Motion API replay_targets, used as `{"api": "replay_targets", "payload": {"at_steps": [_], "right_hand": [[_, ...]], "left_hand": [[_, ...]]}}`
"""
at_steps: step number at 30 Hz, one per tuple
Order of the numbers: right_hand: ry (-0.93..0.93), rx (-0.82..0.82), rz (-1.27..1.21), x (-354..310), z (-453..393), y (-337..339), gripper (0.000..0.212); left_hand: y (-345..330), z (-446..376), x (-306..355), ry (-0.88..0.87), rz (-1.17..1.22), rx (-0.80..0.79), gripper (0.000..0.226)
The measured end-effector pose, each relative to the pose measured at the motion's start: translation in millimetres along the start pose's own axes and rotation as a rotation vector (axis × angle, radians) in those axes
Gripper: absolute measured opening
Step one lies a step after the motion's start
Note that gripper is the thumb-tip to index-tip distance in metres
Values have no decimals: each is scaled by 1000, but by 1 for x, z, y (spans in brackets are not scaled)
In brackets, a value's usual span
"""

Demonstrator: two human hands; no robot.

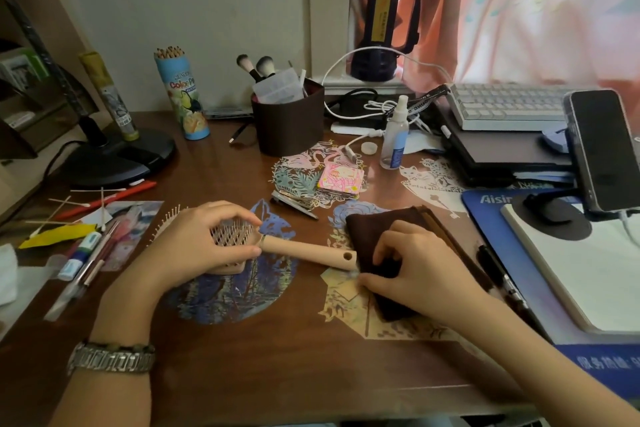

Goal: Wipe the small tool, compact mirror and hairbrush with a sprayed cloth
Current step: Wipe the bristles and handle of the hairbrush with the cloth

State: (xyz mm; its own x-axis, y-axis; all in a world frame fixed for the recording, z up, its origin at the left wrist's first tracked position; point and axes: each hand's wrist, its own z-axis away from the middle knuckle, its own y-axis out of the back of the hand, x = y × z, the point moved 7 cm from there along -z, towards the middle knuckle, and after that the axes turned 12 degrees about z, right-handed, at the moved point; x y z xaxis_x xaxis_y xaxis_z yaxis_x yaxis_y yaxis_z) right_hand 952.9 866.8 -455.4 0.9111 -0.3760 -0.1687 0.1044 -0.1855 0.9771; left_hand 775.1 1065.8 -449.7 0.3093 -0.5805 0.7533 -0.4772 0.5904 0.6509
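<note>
the left hand (204, 246) holds the brush (242, 246) by its head, fingers curled over the pins. the handle points to the right hand (412, 267), which pinches the brown cloth (388, 229) beside the handle's end. behind the hands lie the tool (294, 203) and the pink mirror (341, 180).

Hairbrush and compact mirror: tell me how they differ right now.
The hairbrush is plain beige with a long handle, held at its head by the left hand; the compact mirror is a pink patterned square, shut and untouched. The hairbrush lies nearer the person, the compact mirror farther back. Both are over the desk.
</note>
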Motion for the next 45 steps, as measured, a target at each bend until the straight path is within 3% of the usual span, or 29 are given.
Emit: {"api": "replay_targets", "payload": {"at_steps": [6,13,23,30,35,40,42,45], "right_hand": [[-49,115,-35,-1,7,-3,16],[-91,273,-286,8,16,4,6],[-261,345,-619,24,17,12,11],[-248,391,-609,18,14,15,13],[-173,290,-449,8,9,7,9],[-76,177,-390,10,0,12,9],[-3,134,-378,16,-3,19,18],[95,-66,-374,23,-7,14,38]], "left_hand": [[-1,1,0,10,-5,-3,31],[-4,0,3,4,-14,-8,29],[-20,-3,17,-23,-33,25,28],[-40,-6,34,-127,-116,84,29],[-41,-7,31,-129,-149,77,39],[-37,-3,34,-131,-172,3,67],[-28,-1,35,-133,-152,12,69],[-10,1,35,-149,-153,55,66]]}}
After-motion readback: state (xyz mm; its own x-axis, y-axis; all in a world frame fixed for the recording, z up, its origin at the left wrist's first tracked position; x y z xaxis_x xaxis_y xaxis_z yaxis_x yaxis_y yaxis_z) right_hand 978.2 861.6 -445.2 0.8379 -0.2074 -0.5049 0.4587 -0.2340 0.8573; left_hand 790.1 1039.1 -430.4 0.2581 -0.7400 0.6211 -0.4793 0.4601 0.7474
